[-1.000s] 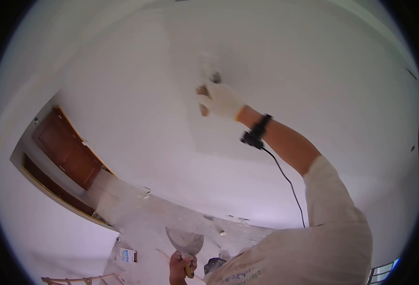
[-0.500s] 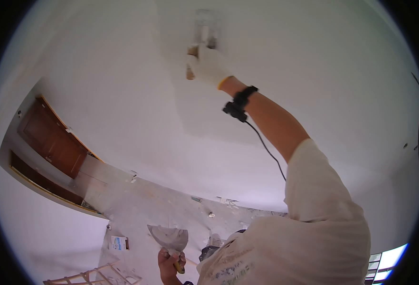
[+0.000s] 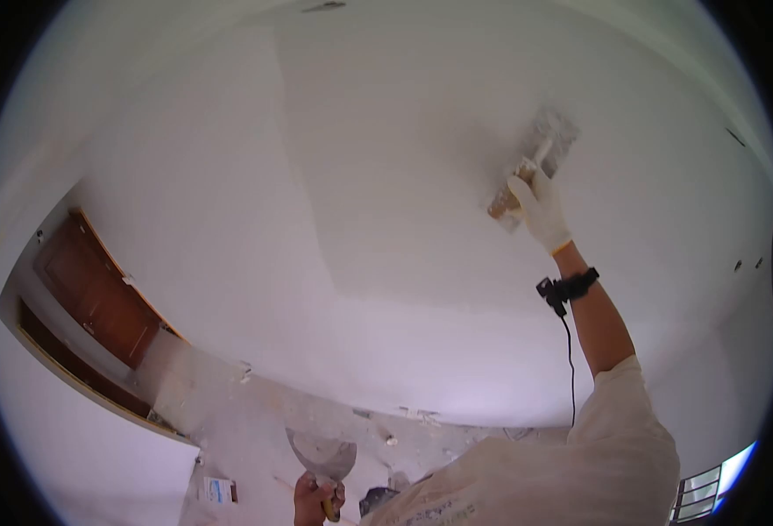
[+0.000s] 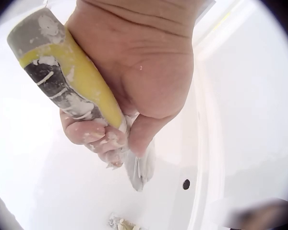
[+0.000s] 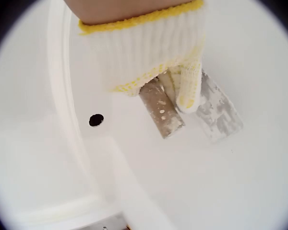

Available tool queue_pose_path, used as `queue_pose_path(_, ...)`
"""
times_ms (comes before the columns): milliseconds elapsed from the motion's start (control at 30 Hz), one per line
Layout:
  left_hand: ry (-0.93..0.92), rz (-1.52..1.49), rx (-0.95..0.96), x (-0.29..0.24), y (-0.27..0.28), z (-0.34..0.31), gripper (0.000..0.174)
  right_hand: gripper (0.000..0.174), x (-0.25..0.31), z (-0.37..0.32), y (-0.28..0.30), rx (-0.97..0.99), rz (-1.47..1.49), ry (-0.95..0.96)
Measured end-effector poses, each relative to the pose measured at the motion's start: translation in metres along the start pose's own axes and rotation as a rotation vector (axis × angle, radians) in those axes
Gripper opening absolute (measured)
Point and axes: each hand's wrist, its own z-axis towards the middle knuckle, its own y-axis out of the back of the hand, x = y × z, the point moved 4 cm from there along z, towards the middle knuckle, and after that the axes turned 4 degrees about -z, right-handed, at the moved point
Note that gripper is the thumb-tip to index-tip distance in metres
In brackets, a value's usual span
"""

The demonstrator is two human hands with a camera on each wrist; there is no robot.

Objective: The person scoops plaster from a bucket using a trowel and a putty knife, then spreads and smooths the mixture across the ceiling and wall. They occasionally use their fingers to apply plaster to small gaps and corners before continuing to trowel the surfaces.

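My right hand [image 3: 542, 210], in a white glove, grips the brown handle [image 3: 504, 200] of a flat trowel [image 3: 558, 131] held against the pale wall [image 3: 386, 175]. In the right wrist view the gloved hand [image 5: 149, 57] wraps the handle [image 5: 162, 110], and the smeared blade [image 5: 218, 112] shows beside it. Low in the head view, my bare left hand [image 3: 315, 498] holds a wide putty knife [image 3: 323, 454], blade upward. Its yellow and black handle [image 4: 72, 72] lies in the left palm [image 4: 144, 72] in the left wrist view, fingers curled round it and spattered white.
A brown door [image 3: 97, 289] stands at the far left. On the floor [image 3: 255, 412] below are a white and blue box [image 3: 220, 490] and scattered marks. A barred window [image 3: 700, 493] is at the lower right. One round dark hole [image 5: 96, 120] shows in the right wrist view.
The right hand and trowel moved up the wall, then swept right and somewhat lower, with the trowel now slanted. The left hand still holds the putty knife low down.
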Motion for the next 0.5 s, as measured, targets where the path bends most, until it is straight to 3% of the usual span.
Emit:
queue_pose_path(67, -0.004, -0.034, -0.007, 0.014, 0.006, -0.005, 0.014, 0.037, 0.008, -0.008, -0.004, 0.008, 0.155, -0.075)
queue_pose_path(133, -0.027, -0.025, -0.018, 0.018, 0.012, -0.011, 0.015, 0.035, 0.016, -0.013, -0.023, 0.029, 0.307, -0.171)
queue_pose_path(200, -0.039, -0.019, -0.037, 0.025, 0.02, -0.011, 0.017, 0.028, 0.032, 0.001, -0.067, 0.262, -0.139, 0.367)
queue_pose_path(267, -0.117, -0.009, -0.12, 0.034, 0.04, -0.012, 0.017, 0.023, 0.077, 0.015, -0.119, 0.092, -0.588, 1.037)
queue_pose_path(333, -0.111, -0.018, -0.158, 0.04, 0.052, -0.019, 0.016, 0.025, 0.13, 0.039, -0.162, 0.422, -0.056, 0.185)
queue_pose_path(433, -0.13, -0.049, -0.123, 0.035, 0.043, -0.024, 0.012, 0.031, 0.168, 0.083, -0.236, 0.385, -0.06, 0.323)
queue_pose_path(500, -0.17, -0.053, -0.233, 0.036, 0.048, -0.03, 0.011, 0.033, 0.191, 0.111, -0.271, 0.338, -0.04, 0.379)
